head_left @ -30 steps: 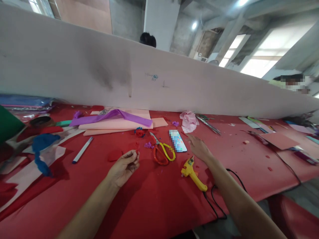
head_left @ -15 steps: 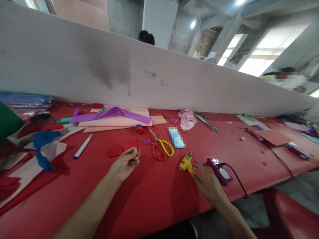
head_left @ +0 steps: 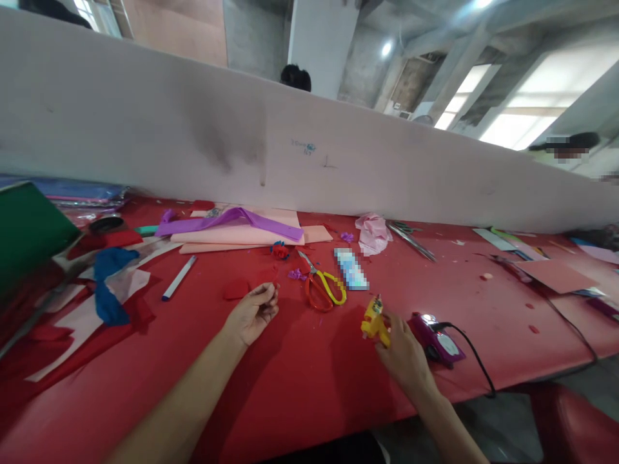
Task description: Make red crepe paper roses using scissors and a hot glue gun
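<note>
My right hand (head_left: 403,351) is wrapped round the handle of a yellow glue gun (head_left: 373,317), whose nozzle points away from me above the red table (head_left: 300,380). My left hand (head_left: 254,312) rests on the table with its fingers curled, pinching a small red piece I cannot make out clearly. Red paper scraps (head_left: 236,288) lie just beyond it. Scissors with orange and yellow handles (head_left: 323,288) lie between the two hands, with a phone (head_left: 351,269) beside them.
A purple device (head_left: 438,338) with a black cord sits right of the glue gun. Peach sheets with a purple strip (head_left: 232,225), a pen (head_left: 178,278), blue and pink paper (head_left: 109,283) and pink tissue (head_left: 372,233) lie about. A pale partition (head_left: 242,142) backs the table.
My right hand drew back from beside the phone, came down on the glue gun and closed on its handle, tipping it up. The left hand stayed put. The purple device came into sight.
</note>
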The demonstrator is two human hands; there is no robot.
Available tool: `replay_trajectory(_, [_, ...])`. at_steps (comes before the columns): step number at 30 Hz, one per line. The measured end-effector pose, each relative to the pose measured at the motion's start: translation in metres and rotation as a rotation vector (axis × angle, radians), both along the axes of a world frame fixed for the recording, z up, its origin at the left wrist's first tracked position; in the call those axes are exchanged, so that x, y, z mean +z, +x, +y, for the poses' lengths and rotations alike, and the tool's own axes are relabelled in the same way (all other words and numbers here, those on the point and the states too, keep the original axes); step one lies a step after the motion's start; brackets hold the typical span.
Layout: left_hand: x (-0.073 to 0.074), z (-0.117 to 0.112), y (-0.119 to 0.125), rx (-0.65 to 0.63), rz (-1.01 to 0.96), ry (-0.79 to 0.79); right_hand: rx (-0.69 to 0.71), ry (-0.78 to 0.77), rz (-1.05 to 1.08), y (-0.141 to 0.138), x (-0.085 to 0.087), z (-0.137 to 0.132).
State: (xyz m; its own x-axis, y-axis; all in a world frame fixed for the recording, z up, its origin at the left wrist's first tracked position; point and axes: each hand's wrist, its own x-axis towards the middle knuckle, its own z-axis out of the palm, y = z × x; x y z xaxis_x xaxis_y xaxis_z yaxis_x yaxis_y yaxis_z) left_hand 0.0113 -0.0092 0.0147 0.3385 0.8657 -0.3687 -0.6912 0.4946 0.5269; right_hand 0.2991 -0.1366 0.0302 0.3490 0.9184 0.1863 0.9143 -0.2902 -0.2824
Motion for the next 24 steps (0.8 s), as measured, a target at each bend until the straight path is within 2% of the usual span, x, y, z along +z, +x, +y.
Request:
replay_trajectory(3, [-0.001,0.0,0.001,0.003,-0.018,-0.02,-0.064,0.163,0.142,-0.006,0.012,-0.002])
replay_trajectory(6, [0.0,-0.001,0.003,0.014,-0.019,-0.034,-0.139,0.152,0.465,-0.023,0.027,0.0])
replay_trajectory(8, [0.001,-0.002,0.003,0.02,-0.02,-0.044,-0.105,0.154,0.744,-0.042,0.036,0.003])
replay_trajectory(10, [0.003,-0.002,0.003,0.022,-0.024,-0.047,-0.013,0.124,0.887,-0.065,0.039,0.005])
replay_trajectory(13, [0.005,-0.002,0.002,0.024,-0.032,-0.046,0.118,0.075,0.878,-0.096,0.037,0.007])
replay_trajectory(16, [0.008,-0.002,0.002,0.018,-0.03,-0.042,0.16,0.081,0.851,-0.116,0.031,0.008])
replay_trajectory(24, [0.014,-0.01,0.008,0.068,0.051,0.045,0.261,0.001,0.908,-0.12,0.02,0.021])
